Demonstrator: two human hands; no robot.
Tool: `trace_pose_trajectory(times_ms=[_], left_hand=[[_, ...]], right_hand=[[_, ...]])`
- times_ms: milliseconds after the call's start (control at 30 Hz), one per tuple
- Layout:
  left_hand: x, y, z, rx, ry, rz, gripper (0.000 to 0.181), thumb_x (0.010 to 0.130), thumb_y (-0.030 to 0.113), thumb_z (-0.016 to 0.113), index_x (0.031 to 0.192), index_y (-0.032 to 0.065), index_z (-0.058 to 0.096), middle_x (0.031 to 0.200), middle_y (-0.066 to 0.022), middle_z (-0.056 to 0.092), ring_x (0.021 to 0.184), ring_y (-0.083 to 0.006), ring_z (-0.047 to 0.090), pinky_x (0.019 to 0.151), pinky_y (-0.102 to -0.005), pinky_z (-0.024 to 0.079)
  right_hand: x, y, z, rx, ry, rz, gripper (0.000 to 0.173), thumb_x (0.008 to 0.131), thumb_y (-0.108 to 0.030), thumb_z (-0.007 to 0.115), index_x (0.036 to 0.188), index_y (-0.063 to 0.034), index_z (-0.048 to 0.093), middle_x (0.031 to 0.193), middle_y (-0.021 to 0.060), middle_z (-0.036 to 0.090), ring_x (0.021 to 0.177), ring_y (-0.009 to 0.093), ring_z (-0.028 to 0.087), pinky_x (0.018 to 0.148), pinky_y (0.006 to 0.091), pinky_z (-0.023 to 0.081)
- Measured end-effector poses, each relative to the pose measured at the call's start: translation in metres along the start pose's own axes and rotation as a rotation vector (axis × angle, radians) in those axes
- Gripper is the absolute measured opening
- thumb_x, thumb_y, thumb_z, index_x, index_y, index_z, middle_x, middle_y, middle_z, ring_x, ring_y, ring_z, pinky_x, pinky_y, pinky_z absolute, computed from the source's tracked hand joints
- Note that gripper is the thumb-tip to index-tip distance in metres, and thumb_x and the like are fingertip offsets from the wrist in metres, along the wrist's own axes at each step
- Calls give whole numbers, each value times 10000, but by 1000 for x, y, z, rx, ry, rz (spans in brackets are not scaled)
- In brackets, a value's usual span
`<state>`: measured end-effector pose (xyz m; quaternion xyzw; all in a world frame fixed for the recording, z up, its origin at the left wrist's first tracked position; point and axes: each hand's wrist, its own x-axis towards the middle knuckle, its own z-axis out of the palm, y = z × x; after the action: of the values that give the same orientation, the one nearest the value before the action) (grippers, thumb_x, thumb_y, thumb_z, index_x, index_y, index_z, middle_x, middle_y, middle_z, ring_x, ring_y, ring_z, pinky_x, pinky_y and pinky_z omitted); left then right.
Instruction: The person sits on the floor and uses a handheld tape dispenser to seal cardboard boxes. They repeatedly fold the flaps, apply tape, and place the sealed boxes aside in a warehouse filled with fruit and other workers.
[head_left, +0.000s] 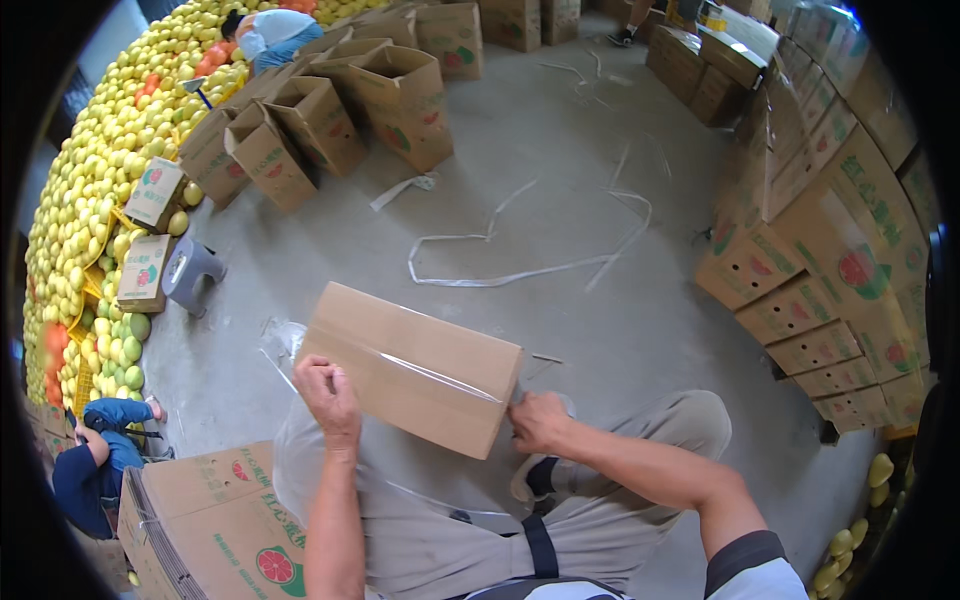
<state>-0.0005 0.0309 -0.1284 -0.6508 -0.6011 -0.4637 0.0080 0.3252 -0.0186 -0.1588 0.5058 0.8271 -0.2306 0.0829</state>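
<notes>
A closed cardboard box (412, 367) lies before me, with a strip of clear tape (435, 375) along the seam of its upper face. My left hand (328, 394) is at the box's left end, fingers curled by its near corner; whether it pinches something cannot be told. At the right end, my right hand (536, 421) is bent against or beside the box's short side, its fingertips partly hidden. Clear plastic film or tape (296, 450) hangs near my left forearm and across my lap.
Flattened printed cartons (217, 517) stand at lower left. Open cartons (405, 105) and a pile of pomelos (112, 165) fill the upper left, near a plastic stool (191, 274). Stacked cartons (825, 285) rise at right. White strapping (480, 281) lies on the floor. Other people are at the edges.
</notes>
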Motion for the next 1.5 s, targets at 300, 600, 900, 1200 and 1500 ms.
trace_pose_trajectory(times_ms=[300, 600, 900, 1200, 1500], left_hand=[[65, -29, -35, 114, -138, -323, 529, 816, 413, 840, 1073, -14, 664, 1047, -178, 700, 981, -351, 673, 865, -428, 536], [42, 125, -227, -371, 117, -147, 921, 735, 196, 904, 1506, 9, 437, 1394, -162, 574, 1203, -279, 609, 976, -424, 543], [182, 54, -362, 863, 687, -250, 565, 936, 122, 745, 1412, -62, 503, 1332, -217, 626, 1242, -286, 607, 1059, -373, 476], [68, -11, -328, 759, 422, -112, 462, 827, 84, 758, 1256, -25, 624, 1445, -221, 541, 1367, -393, 494, 1163, -497, 374], [-169, -77, -410, 1358, 115, -952, 780, 812, 234, 772, 1479, -41, 474, 1649, -204, 306, 1547, -426, 206, 1224, -597, 220]], right_hand=[[-24, -13, -82, 106, -43, 146, 419, 692, -466, 731, 884, -102, 811, 815, 165, 754, 755, 328, 732, 683, 392, 585], [-44, -51, -165, 33, 757, -244, 496, 669, -379, 858, 1088, -126, 773, 1056, 169, 746, 863, 334, 732, 656, 437, 571], [34, -144, -255, 358, 1011, -548, 489, 669, -191, 801, 1125, -26, 734, 829, 126, 593, 666, 250, 626, 622, 327, 536], [47, -82, -163, 171, 483, -221, 506, 652, -348, 745, 1080, -82, 791, 875, 167, 673, 803, 332, 673, 746, 419, 534], [42, -83, -146, 97, 389, -253, 490, 635, -366, 741, 1031, -85, 805, 834, 156, 689, 787, 333, 678, 729, 428, 536]])
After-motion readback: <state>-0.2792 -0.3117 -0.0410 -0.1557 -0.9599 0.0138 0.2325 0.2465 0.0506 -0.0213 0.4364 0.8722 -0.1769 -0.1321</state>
